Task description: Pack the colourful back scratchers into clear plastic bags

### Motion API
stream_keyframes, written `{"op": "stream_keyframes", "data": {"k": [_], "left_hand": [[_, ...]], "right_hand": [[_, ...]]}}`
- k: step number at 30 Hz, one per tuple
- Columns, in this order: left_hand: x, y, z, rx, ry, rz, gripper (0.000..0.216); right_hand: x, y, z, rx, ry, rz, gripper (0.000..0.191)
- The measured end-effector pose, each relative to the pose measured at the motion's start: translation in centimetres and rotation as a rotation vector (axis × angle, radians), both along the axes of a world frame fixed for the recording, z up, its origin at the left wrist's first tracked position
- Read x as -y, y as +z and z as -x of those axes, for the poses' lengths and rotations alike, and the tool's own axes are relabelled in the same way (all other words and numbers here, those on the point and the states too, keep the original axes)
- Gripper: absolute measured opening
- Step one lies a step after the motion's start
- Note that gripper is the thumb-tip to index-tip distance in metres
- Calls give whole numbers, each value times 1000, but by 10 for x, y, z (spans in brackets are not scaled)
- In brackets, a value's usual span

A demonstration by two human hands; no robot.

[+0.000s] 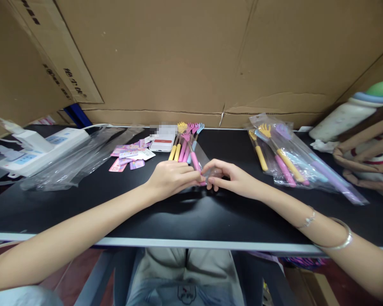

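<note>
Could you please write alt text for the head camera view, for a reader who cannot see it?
Two bare hands, left hand and right hand, meet over a black table, pinching a pink-handled scratcher and a clear plastic sleeve. Loose scratchers lie behind them, bagged scratchers to the right, a power strip to the left.

Small packing workshop, black worktable (83, 199), cardboard cartons (166, 55) behind, bagged back scratchers (284, 157), spare plastic sleeves (79, 157)

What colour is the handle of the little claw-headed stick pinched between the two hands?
Pink handle of the claw-headed stick, seen in the head view, partly inside a clear plastic sleeve.
</note>
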State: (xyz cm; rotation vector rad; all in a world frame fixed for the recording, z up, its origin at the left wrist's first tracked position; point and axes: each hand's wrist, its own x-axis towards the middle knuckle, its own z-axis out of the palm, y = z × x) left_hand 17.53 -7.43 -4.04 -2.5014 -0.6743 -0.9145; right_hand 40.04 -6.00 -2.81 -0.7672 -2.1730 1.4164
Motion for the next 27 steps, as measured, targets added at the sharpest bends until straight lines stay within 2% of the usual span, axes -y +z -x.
{"op": "stream_keyframes", "data": {"k": [15,21,27], "left_hand": [[1,2,-1,8,-11,30,34],[0,2,1,20,13,123,24],[0,2,0,45,49,104,13]], "right_hand": [[0,1,2,-18,29,1,27],[-2,1,2,-80,-18,75,28],[-4,-1,1,-110,-46,126,31]]}}
